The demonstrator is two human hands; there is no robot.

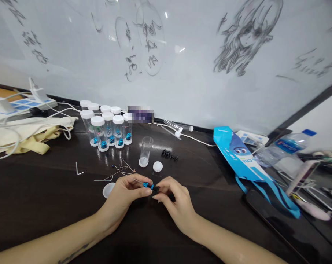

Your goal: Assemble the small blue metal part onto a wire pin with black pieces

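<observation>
My left hand (126,194) pinches a small blue metal part (146,184) between thumb and fingertips, and a thin metal rod runs along that hand's fingers. My right hand (177,200) has thumb and fingers closed on a small black piece (155,189) at the right end of the blue part. Just beyond the hands, an uncapped clear tube (146,150) stands upright on a white base. A white cap (157,166) lies to its right, and several small black pieces (170,155) sit farther right. Beside my left wrist is a white round cap (109,190).
Several capped clear tubes (98,128) with blue parts inside stand at the back left. Hex keys (78,169) and thin wires (124,165) lie left of the hands. A blue bag (234,154), a bottle (289,145) and a dark phone-like slab (276,223) are at right.
</observation>
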